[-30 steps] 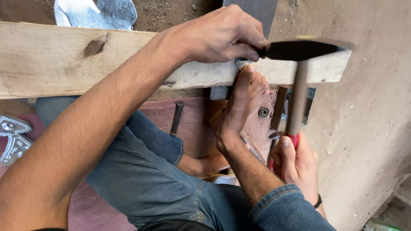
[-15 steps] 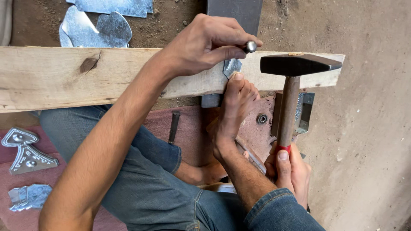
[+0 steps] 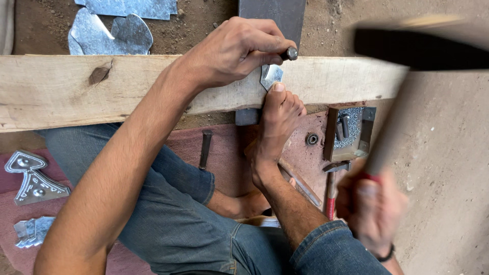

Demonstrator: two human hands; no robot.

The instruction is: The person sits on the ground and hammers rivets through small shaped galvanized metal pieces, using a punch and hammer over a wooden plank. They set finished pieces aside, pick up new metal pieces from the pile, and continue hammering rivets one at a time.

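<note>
My left hand point(image 3: 237, 51) grips a short steel punch point(image 3: 290, 53) and holds it upright over a small shiny metal piece point(image 3: 271, 75) lying on a long wooden plank point(image 3: 91, 89). My bare foot point(image 3: 277, 125) presses its toes on that piece. My right hand point(image 3: 369, 209), blurred by motion, grips the red-ended wooden handle of a hammer point(image 3: 423, 51). The dark hammer head is raised high, to the right of the punch.
Cut tin sheets point(image 3: 109, 33) lie on the dirt beyond the plank. Embossed metal ornaments point(image 3: 30, 178) rest on a reddish mat at the left. A small open box with punches point(image 3: 349, 132), a loose chisel point(image 3: 205, 148) and another red-handled tool point(image 3: 331, 196) lie near my legs.
The hammer has swung up from beside the punch to a raised position and is now blurred. My left hand and foot stay on the plank.
</note>
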